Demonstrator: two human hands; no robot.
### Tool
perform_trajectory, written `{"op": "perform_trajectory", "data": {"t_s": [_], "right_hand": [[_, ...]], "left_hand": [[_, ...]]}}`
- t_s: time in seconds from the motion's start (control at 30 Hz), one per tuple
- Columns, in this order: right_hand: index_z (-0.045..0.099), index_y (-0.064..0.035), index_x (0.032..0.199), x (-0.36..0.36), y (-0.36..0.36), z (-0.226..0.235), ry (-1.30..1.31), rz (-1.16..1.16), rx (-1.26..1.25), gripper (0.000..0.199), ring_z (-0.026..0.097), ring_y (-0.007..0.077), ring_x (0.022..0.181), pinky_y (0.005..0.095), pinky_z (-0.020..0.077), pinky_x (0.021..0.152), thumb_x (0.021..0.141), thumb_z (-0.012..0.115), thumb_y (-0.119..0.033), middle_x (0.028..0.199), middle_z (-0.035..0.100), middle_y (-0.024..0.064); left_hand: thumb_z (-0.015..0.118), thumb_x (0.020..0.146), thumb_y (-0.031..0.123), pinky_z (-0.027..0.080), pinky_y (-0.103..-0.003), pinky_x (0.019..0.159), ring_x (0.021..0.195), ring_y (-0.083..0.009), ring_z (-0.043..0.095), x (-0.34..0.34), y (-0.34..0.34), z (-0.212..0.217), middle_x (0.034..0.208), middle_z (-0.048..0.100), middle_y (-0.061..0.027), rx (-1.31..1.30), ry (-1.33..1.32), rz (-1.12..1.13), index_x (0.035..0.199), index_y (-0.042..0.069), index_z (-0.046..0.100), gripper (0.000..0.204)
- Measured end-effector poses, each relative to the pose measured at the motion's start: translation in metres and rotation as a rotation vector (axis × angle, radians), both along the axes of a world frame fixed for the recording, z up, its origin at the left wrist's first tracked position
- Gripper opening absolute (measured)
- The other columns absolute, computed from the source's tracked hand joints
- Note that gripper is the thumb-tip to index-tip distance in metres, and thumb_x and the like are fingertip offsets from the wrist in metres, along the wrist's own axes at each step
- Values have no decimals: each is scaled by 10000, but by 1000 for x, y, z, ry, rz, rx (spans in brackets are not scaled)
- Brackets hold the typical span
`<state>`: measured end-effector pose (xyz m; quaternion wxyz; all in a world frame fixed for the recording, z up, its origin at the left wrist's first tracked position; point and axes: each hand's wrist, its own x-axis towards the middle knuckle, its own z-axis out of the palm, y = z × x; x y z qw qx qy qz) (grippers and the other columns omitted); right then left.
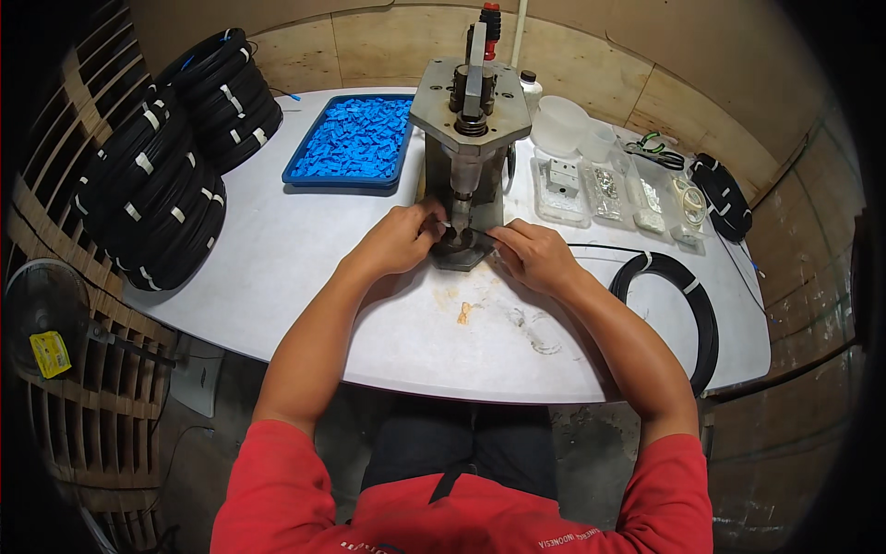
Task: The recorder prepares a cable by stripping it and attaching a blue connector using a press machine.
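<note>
A grey metal bench press [469, 120] stands at the middle of the white table [277, 268]. My left hand [399, 240] and my right hand [532, 254] meet at its base, fingers pinched on the end of a thin black cable [591, 246] under the ram. That cable runs right to a loose black coil [688, 305] lying by my right forearm. What exactly sits between my fingertips is too small to tell.
A blue tray [355, 140] of small blue plastic parts sits back left. Stacked black cable coils [171, 175] with white ties fill the left edge. Clear boxes of metal parts [604, 189], white tubs [563, 125], and another coil [724, 194] lie to the right.
</note>
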<state>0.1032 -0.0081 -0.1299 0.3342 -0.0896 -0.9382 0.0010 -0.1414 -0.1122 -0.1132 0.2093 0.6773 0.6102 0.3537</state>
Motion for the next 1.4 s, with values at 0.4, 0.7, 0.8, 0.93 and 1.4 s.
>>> {"op": "perform_trajectory", "data": {"t_s": [0.4, 0.7, 0.8, 0.93, 1.4], "right_hand": [[666, -48, 1073, 1, 4, -1, -42, 46, -30, 289, 668, 259, 756, 335, 549, 634, 790, 670, 8, 933, 672, 91], [660, -50, 1073, 1, 2, 3, -40, 68, -17, 388, 647, 256, 726, 342, 534, 620, 699, 649, 51, 915, 655, 90], [660, -49, 1072, 0, 1, 3, -24, 78, -17, 390, 648, 256, 727, 340, 535, 621, 696, 650, 51, 911, 655, 91], [660, -48, 1067, 0, 2, 3, -18, 85, -13, 391, 646, 256, 719, 338, 536, 620, 689, 653, 49, 905, 654, 88], [672, -46, 1074, 0, -4, 3, -22, 6, -14, 371, 648, 254, 770, 352, 535, 662, 705, 664, -14, 912, 646, 75]], "left_hand": [[575, 896, 130, 495, -416, 706, 749, -356, 656, 1, 0, 2, 788, 667, -220, -17, 18, 12, 1038, 11, 608, 187], [545, 904, 122, 512, -421, 771, 838, -378, 675, 1, -1, 4, 866, 686, -235, -12, 22, 7, 1053, 10, 611, 198], [542, 901, 118, 514, -422, 778, 852, -383, 674, 0, 0, 2, 878, 689, -235, -13, 27, 9, 1055, 11, 612, 200], [548, 894, 123, 511, -428, 779, 849, -389, 671, 1, 0, 3, 878, 688, -235, -9, 10, 0, 1055, 14, 614, 205], [555, 841, 79, 527, -373, 784, 847, -312, 691, 0, 1, 4, 880, 707, -188, -19, 13, 9, 1028, -8, 625, 218]]}}
